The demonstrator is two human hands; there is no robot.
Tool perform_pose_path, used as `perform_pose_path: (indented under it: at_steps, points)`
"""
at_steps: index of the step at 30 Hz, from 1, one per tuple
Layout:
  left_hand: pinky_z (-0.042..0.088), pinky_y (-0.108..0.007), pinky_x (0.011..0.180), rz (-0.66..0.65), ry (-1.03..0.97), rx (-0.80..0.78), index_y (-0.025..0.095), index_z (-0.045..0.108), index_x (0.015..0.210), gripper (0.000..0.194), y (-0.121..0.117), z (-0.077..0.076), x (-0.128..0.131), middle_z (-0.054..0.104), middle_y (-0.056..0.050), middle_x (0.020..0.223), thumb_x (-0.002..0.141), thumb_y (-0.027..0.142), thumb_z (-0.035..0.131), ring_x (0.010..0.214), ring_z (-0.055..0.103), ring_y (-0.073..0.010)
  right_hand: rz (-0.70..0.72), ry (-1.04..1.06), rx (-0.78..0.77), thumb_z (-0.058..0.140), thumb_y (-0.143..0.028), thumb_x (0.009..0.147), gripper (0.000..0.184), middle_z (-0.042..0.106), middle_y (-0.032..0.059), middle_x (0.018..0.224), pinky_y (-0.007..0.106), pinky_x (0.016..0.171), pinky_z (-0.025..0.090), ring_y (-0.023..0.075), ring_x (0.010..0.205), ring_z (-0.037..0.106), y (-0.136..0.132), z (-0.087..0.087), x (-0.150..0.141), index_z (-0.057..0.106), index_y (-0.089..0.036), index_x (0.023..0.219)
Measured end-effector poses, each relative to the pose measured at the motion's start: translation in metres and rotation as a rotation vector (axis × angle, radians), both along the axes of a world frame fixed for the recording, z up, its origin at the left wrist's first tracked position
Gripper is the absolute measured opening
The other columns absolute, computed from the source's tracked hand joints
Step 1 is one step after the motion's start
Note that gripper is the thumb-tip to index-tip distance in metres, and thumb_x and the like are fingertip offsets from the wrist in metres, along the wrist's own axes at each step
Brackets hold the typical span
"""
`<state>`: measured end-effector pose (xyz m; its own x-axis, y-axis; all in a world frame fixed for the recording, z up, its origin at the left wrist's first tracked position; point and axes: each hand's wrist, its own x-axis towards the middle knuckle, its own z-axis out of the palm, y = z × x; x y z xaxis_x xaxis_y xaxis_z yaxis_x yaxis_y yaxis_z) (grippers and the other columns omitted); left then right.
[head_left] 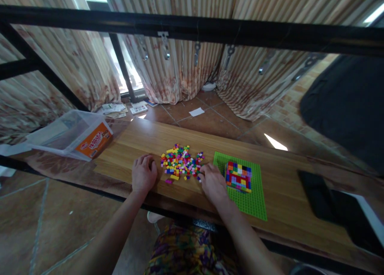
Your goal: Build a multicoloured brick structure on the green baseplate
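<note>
A loose pile of small coloured building bricks point(180, 162) lies on the wooden tabletop in front of me. My left hand point(144, 174) rests left of the pile, its fingers curled inward and nothing showing in them. At the pile's right edge, my right hand point(213, 183) has its thumb and fingers pinched together among a few bricks; what they hold is too small to make out. Right of that hand lies a green studded baseplate point(256, 201). On it stands a layered block of bricks point(239, 176) in many colours, partly built up in rows.
A clear plastic box point(64, 133) with an orange label stands off the board's left end. Dark flat objects point(319, 195) lie at the right. A black metal bar point(192, 27) crosses above the table's far side, with curtains point(186, 71) behind it.
</note>
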<state>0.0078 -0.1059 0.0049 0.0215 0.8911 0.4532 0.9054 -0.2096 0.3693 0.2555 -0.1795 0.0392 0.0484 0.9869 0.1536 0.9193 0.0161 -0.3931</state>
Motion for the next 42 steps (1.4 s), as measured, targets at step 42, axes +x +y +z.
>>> perform_pose_path:
  at_steps: [42]
  points:
    - [0.044, -0.043, 0.094, 0.009, -0.008, -0.010, 0.018, 0.063, 0.098, 0.022, -0.001, -0.001, 0.001, 0.064, -0.011, 0.107, 0.085, 0.026, 0.048, 0.103, 0.055, -0.0290, 0.005, -0.076, 0.210, 0.044, -0.024, 0.089, 0.027, 0.068, 0.0059, 0.087, 0.032, 0.078, 0.046, 0.0192, 0.081, 0.060, -0.023, 0.019, 0.089, 0.069, -0.022, 0.079]
